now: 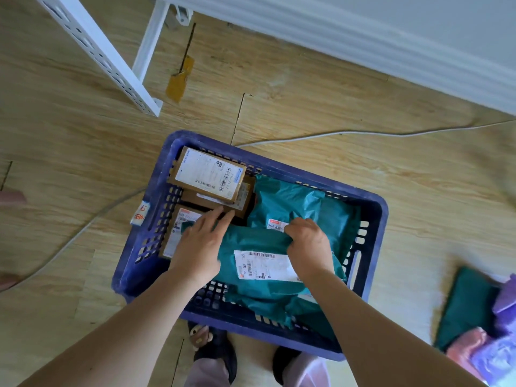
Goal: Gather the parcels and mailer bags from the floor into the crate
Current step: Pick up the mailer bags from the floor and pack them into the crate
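A blue slatted crate sits on the wood floor in front of my feet. Inside, brown cardboard parcels with white labels are stacked at the far left. A teal mailer bag lies at the far right. A second teal mailer bag with a white label lies across the near side. My right hand grips that bag's upper edge. My left hand rests flat on its left end, fingers stretched toward the parcels. On the floor at the right edge lie a teal bag, a purple bag and a pink bag.
A white perforated metal frame stands at the far left. A white cable runs across the floor behind and left of the crate. A white baseboard lines the wall behind. My two feet are just below the crate.
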A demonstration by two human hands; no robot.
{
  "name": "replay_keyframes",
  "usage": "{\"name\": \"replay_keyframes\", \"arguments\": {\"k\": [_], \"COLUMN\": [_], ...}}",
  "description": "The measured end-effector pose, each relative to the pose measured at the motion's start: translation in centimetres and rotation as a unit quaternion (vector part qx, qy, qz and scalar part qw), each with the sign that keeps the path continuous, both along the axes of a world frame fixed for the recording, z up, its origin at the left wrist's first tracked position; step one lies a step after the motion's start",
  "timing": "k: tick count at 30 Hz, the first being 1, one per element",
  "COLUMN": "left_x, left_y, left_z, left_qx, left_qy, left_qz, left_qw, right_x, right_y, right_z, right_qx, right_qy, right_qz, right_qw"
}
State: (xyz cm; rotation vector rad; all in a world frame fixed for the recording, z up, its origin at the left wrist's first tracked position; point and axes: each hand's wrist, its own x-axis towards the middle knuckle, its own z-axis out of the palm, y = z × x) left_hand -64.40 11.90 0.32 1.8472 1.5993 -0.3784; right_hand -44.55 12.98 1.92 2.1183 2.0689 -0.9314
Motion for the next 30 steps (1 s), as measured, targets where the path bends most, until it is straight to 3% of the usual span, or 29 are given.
{"name": "replay_keyframes", "arguments": {"k": [3,6,10,13,16,20,27,30], "left_x": [1.8,3.7,5.3,6.4,8.2,10.4,9.3,6.8], "left_y": [0.8,1.7,2.1,1.9,2.4,3.3,3.5,4.1], "left_z": [-0.2,0.0,1.6,3.0,4.7,6.4,7.6,7.1], "left_qx": [-0.004,-0.011,0.021,0.067,0.103,0.123,0.109,0.058], "left_qy": [-0.004,0.030,0.058,0.072,0.060,0.068,0.109,0.172], "left_qz": [-0.062,-0.065,-0.076,-0.140,-0.192,-0.228,-0.168,-0.162], "left_qw": [0.998,0.997,0.995,0.985,0.974,0.964,0.974,0.970], "right_x": [0.6,1.4,3.6,4.9,4.3,4.1,3.8,3.6], "right_y": [-0.3,-0.6,-1.4,-1.9,-2.4,-2.2,-1.4,-0.9], "right_z": [-0.1,0.1,0.9,2.3,3.4,4.3,4.7,4.1], "right_qx": [0.021,0.027,-0.029,-0.070,-0.081,-0.136,-0.076,-0.138], "right_qy": [0.019,0.014,-0.070,-0.141,-0.114,-0.084,-0.071,-0.087], "right_qz": [-0.011,-0.038,-0.059,0.020,0.077,0.066,0.003,-0.009], "right_qw": [1.000,0.999,0.995,0.987,0.987,0.985,0.995,0.987]}}
